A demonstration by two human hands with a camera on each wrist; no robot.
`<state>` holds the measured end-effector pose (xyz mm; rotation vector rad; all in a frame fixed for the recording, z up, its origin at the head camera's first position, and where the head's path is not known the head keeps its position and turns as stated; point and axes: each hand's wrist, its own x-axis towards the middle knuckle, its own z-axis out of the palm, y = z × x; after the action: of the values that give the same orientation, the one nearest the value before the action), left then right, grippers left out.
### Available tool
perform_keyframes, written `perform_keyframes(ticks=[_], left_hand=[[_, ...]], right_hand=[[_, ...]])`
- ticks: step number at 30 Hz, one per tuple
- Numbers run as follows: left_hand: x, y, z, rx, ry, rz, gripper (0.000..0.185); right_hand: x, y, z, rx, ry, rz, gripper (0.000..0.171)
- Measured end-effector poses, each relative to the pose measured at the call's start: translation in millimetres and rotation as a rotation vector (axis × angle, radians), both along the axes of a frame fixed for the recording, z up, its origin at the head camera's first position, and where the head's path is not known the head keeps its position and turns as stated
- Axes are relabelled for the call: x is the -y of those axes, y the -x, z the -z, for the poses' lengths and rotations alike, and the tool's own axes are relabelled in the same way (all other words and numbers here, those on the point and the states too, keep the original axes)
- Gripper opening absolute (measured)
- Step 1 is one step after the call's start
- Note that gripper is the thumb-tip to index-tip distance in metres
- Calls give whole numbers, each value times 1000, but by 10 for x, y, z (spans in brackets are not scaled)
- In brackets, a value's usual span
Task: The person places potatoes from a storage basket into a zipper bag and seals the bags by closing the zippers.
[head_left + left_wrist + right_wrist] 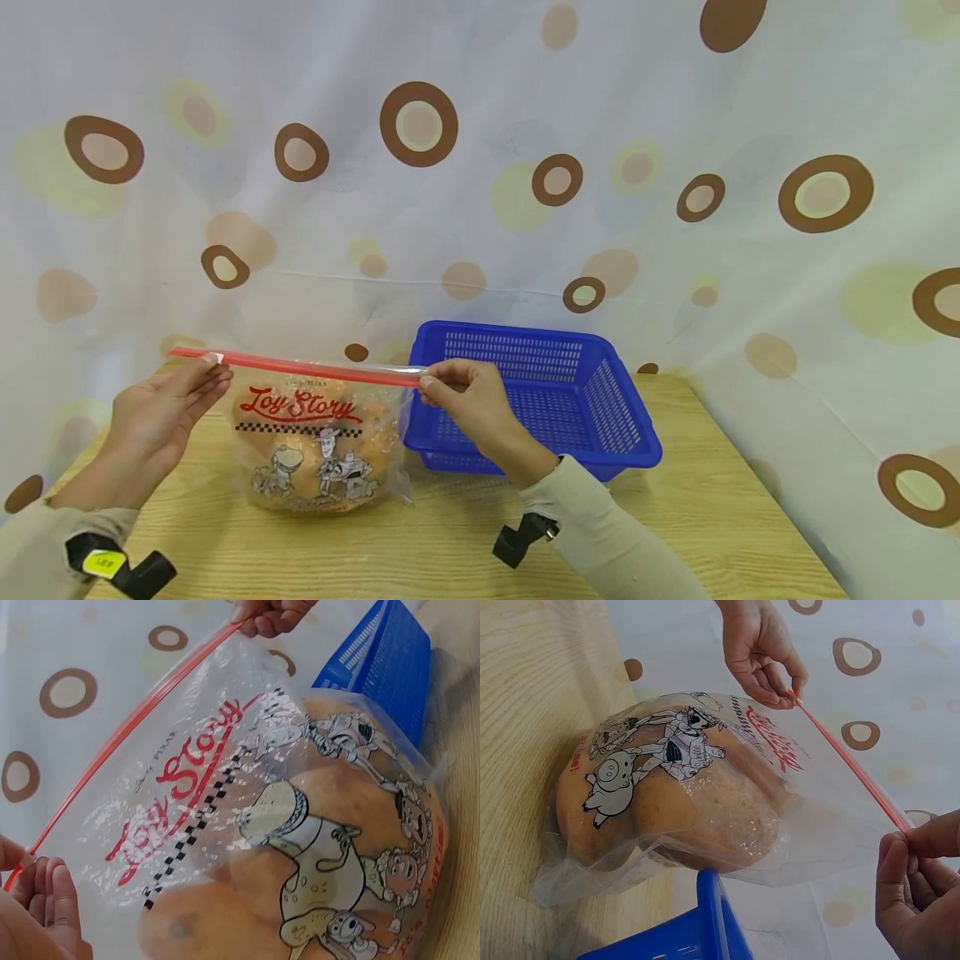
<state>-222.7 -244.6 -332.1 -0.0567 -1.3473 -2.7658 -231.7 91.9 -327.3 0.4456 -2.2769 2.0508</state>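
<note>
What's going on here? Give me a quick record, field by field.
Bag: clear zip bag with cartoon print, upright on the table
Contents: round brownish items, look like bread or potatoes; cannot tell which
Seal: red strip, stretched level between both hands
Left hand: pinches the strip's left end
Right hand: pinches the strip's right end
Basket: blue, beside the bag on its right
Backdrop: curtain with brown rings

The light wooden surface [712,492] carries two things. A clear printed zip bag [318,442] of brown round items stands near the back edge, left of centre. A blue plastic basket [600,400] sits just beside it, toward the back right corner.
</note>
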Motion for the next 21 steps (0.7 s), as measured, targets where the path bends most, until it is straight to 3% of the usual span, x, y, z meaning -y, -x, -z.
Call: perform_keyframes(ticks=[11,21], left_hand=[[256,5,-43,1,-59,-22,22],[267,24,-78,31,-46,-30,19]], right_hand=[[-22,6,0,16,-1,22,12],[-30,10,-29,39,17,13,14]])
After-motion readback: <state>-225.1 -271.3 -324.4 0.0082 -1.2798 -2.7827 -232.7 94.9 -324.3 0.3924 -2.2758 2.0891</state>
